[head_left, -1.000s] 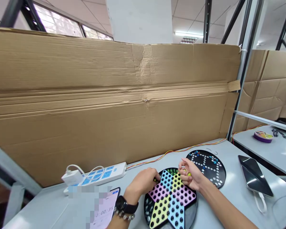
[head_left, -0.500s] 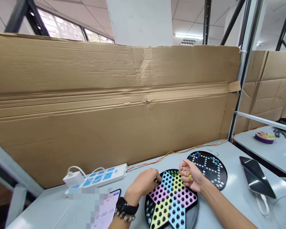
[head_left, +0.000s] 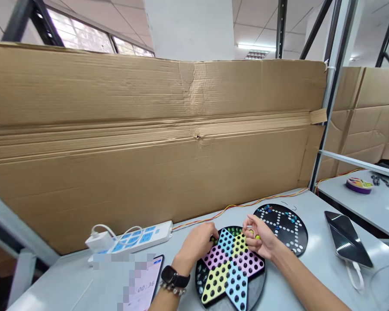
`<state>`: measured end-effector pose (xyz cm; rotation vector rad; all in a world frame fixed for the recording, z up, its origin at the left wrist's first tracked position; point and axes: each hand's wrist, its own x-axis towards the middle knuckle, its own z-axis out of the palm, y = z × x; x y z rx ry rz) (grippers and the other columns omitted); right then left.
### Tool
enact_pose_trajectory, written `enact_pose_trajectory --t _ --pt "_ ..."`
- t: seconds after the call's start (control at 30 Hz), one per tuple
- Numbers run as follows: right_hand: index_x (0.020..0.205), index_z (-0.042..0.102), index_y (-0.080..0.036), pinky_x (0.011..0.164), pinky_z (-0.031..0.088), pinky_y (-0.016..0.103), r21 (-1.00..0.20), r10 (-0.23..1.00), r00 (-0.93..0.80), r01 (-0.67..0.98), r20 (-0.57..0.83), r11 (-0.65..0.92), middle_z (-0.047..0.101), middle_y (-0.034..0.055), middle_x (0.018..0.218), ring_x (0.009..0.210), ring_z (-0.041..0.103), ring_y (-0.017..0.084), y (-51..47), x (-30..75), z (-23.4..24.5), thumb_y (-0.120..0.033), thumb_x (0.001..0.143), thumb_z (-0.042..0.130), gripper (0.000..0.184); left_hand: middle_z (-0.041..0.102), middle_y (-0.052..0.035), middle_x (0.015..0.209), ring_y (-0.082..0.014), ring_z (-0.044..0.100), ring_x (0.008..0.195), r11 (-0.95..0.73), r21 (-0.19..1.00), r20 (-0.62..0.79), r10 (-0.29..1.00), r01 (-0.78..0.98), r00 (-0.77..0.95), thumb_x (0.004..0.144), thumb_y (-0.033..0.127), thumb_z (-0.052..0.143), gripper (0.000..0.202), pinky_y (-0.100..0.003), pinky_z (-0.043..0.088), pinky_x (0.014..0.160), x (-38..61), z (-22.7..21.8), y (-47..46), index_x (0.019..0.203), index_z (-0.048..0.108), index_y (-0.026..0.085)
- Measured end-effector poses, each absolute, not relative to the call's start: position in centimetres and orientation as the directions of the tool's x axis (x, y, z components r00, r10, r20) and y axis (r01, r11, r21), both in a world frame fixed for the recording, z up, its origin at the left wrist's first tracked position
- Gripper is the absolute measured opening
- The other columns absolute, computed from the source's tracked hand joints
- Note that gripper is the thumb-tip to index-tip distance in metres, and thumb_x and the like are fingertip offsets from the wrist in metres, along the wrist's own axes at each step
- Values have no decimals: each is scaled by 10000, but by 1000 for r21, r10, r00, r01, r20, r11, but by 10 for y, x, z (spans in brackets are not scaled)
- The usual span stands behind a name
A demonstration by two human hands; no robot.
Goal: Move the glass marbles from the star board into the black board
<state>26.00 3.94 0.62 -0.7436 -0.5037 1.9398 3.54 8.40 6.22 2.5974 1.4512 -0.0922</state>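
A round black board with a pastel star of holes (head_left: 231,268) lies on the grey table near its front edge. My left hand (head_left: 197,242) rests curled at the board's far left rim, fingertips down by yellow-green marbles; what it holds is hidden. My right hand (head_left: 258,240) hovers over the board's far right point, fingers pinched on small yellow marbles (head_left: 254,235). Green marbles (head_left: 235,232) fill the star's far point. A second black round board with white dots (head_left: 283,225) lies just behind my right hand, a few blue marbles on it.
A tall cardboard wall (head_left: 155,138) stands behind the table. A white power strip (head_left: 132,237) and a phone showing a timer (head_left: 144,287) lie at the left. Another phone (head_left: 346,238) lies at the right. Coloured wires (head_left: 246,204) run along the wall.
Both hands have stayed at the star board with only small finger shifts. The view has moved slightly, and the phone timer has advanced by a second.
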Motion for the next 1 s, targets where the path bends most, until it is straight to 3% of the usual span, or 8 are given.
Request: enact_pose_trajectory --t 0.2,0.4,0.73,0.9,1.0 --pt "709 529 -194 407 21 198 -631 889 -363 -629 -278 -454 401 -94 468 327 125 21 39 260 5 -491 1003 464 423 717 -78 1087 -255 685 1049 -484 93 -90 866 870 492 817 128 643 256 -311 491 893 33 60 85 1000 788 236" --pt "713 522 -195 403 24 198 -626 892 -348 -636 -288 -451 407 -96 472 323 136 19 38 261 6 -502 987 494 413 746 -59 994 -230 698 950 -462 89 -88 879 882 469 768 41 579 307 -288 479 800 34 55 88 908 779 227" --pt "728 518 -196 400 31 183 -635 894 -350 -630 -281 -447 406 -106 476 333 128 14 41 262 4 -525 961 541 404 771 -71 944 -244 710 918 -463 91 -92 878 882 470 750 84 585 286 -297 481 758 29 59 86 889 794 222" --pt "724 512 -194 398 47 176 -623 882 -379 -628 -280 -468 408 -102 481 325 162 14 41 262 6 -542 944 569 416 771 -58 975 -240 710 921 -461 159 -80 876 873 476 817 220 624 159 -306 503 788 19 63 92 906 755 225" --pt "727 525 -190 395 52 169 -609 858 -417 -608 -302 -509 424 -90 490 322 171 17 41 260 6 -530 986 499 428 768 -33 1047 -214 703 956 -471 234 -31 871 850 491 901 324 573 200 -300 516 849 17 74 92 996 728 242"
